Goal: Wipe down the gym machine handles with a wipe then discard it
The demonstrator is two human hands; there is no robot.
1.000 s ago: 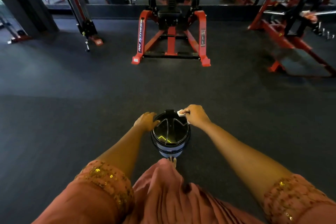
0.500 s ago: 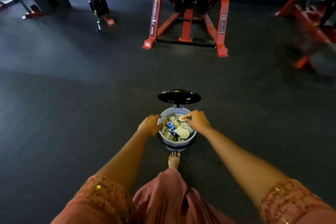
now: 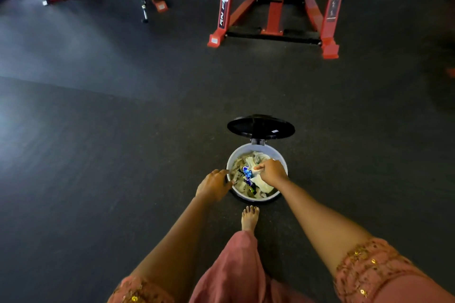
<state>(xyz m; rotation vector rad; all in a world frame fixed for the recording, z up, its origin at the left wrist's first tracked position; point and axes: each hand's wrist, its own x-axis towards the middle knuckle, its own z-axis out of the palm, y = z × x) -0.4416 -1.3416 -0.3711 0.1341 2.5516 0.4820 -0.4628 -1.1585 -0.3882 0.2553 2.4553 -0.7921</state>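
A small grey pedal bin (image 3: 283, 162) stands on the dark floor in front of me, its black lid (image 3: 261, 127) tipped up at the back. Crumpled tissues and a blue wrapper fill it. My right hand (image 3: 272, 171) hovers over the open bin and pinches a small white wipe (image 3: 256, 168) at its fingertips. My left hand (image 3: 213, 186) rests against the bin's left rim with fingers loosely bent. My bare foot (image 3: 250, 218) is at the bin's front edge.
A red-framed gym machine (image 3: 278, 7) stands further ahead on the rubber floor. A cable attachment with a metal handle (image 3: 144, 11) hangs at the upper left, and more red frames sit at both top corners. Dark open floor surrounds the bin.
The bin lid has swung from closed to fully open. My right hand with the wipe has come down over the rubbish inside. The view has tilted downward.
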